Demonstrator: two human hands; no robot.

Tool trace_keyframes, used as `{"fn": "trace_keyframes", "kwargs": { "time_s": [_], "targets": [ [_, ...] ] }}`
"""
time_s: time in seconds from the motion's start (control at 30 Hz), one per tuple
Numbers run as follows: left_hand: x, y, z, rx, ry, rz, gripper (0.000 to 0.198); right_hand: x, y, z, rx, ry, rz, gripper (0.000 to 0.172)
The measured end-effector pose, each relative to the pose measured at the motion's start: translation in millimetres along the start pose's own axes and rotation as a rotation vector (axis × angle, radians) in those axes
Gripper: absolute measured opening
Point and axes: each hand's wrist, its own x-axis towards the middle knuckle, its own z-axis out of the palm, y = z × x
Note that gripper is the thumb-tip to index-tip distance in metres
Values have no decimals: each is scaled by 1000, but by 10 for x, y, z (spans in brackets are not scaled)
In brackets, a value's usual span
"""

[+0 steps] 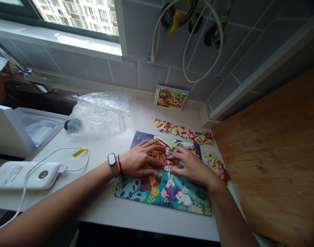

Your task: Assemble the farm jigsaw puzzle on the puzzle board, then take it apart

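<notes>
Two bare hands pressed down on the jigsaw puzzle (169,195) near the front of the counter (100,209)! The left hand (138,159) and right hand (191,164) lie flat, apart but almost fingertip to fingertip, bearing on the middle of the picture. Loose farm pieces (182,129) sit along the far side, a smaller heap (216,166) at the right, both within easy reach, and a picture card (171,97) leans against the wall tiles (151,75), seemingly kept in view as a guide.
</notes>
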Motion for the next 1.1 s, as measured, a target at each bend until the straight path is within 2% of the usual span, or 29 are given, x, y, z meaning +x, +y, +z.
{"fn": "trace_keyframes", "kwargs": {
  "time_s": [0.07, 0.13, 0.23, 0.33, 0.5, 0.57, 0.67, 0.77, 0.87, 1.1],
  "targets": [
    [-1, 0, 2, -1, 11, 3, 36, 6, 26, -11, 49, 20, -43, 37],
    [3, 5, -2, 1, 21, 13, 37, 20, 67, -26, 114, 117, -85, 32],
    [16, 17, -24, 7, 44, 45, 40, 54, 144, -37, 164, 444, -62, 18],
    [28, 17, -57, 20, 115, 51, 34, 93, 203, -19, 190, 719, -2, 21],
    [17, -21, -84, 87, 278, -58, 24, 137, 245, 38, 282, 834, 48, 25],
    [12, -32, -80, 97, 287, -83, 24, 148, 282, 41, 340, 907, 88, 27],
    [15, -35, -69, 96, 280, -86, 26, 168, 382, 13, 479, 1082, 155, 35],
    [20, -36, -61, 87, 276, -89, 26, 193, 506, -37, 752, 1239, 198, 43],
    [21, -42, -55, 79, 285, -97, 27, 202, 621, -84, 945, 1299, 228, 51],
    [19, -60, -41, 54, 291, -93, 29, 151, 828, -152, 981, 1285, 285, 60]
  ]
}}
